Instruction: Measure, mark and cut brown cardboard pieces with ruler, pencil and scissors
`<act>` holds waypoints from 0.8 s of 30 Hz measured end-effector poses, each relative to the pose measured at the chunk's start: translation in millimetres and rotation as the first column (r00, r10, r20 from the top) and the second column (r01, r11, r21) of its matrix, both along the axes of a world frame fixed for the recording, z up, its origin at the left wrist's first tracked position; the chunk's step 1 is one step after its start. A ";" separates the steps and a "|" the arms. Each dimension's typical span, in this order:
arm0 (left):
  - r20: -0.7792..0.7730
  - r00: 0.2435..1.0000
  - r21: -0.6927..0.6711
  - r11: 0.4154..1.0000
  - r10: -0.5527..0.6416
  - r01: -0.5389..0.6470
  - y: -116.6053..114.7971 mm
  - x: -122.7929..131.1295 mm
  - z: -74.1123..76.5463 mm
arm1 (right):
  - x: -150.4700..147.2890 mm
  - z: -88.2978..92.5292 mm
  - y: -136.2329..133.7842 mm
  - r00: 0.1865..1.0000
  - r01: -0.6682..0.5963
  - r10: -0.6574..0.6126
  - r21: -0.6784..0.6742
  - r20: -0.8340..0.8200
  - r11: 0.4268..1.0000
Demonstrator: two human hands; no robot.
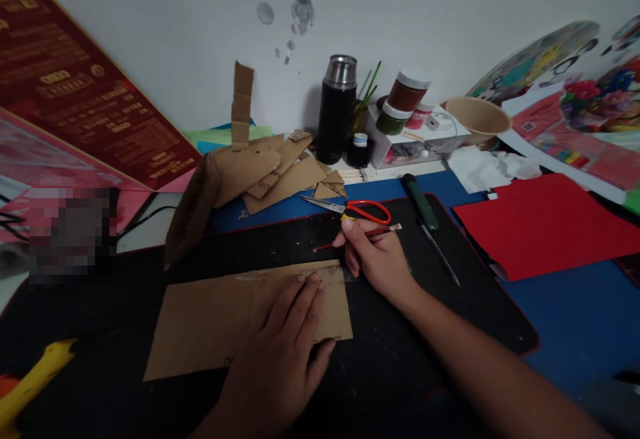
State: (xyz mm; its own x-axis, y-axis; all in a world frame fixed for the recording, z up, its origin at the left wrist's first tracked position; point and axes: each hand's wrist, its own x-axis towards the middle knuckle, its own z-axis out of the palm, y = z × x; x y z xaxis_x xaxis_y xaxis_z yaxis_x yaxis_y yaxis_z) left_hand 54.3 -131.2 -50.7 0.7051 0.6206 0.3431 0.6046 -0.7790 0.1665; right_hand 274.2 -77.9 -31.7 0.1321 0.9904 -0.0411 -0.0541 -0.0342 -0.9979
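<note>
The table (565, 312) has a blue top — a black mat (390, 372) with a red edge covers much of it; a flat cardboard sheet (210, 319) and a green-handled tool (423, 205) lie on the mat; scissors (370, 212) cross its far edge; red paper (550, 229) lies right — cardboard scraps (290, 185) behind the mat.

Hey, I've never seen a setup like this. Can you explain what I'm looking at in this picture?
Sure. There's no machine here, just a person's two bare hands. The single picture comes from a camera on their head, looking forward and down.

The left hand lies flat on a piece of cardboard, on a black mat. The right hand is at a pencil, though I can't tell how firmly it's gripped. Beyond are scissors with orange handles; a red sheet lies to the right.
</note>
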 end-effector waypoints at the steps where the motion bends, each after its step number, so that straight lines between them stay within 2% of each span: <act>1: 0.001 1.000 0.001 1.000 0.000 0.000 0.0 0.2 0.3 | 0.3 1.0 -0.3 1.000 -0.016 0.016 -0.010 0.010 1.000; 6: -0.013 1.000 0.002 1.000 -0.015 0.015 1.0 0.7 1.8 | 1.1 3.7 -1.8 0.997 -0.070 0.071 -0.060 0.013 0.996; 13: 0.004 1.000 -0.010 1.000 -0.004 0.004 1.8 0.9 3.3 | 1.1 4.3 -3.9 0.997 0.029 -0.034 0.069 0.071 0.997; 16: 0.028 1.000 -0.029 1.000 0.005 -0.004 1.5 1.6 4.0 | 0.7 3.0 -4.5 0.995 0.053 -0.058 0.071 0.076 0.996; 24: 0.017 1.000 -0.033 0.999 0.009 -0.009 0.9 1.0 3.6 | -2.6 4.3 -6.9 0.992 0.023 -0.030 0.064 0.119 0.998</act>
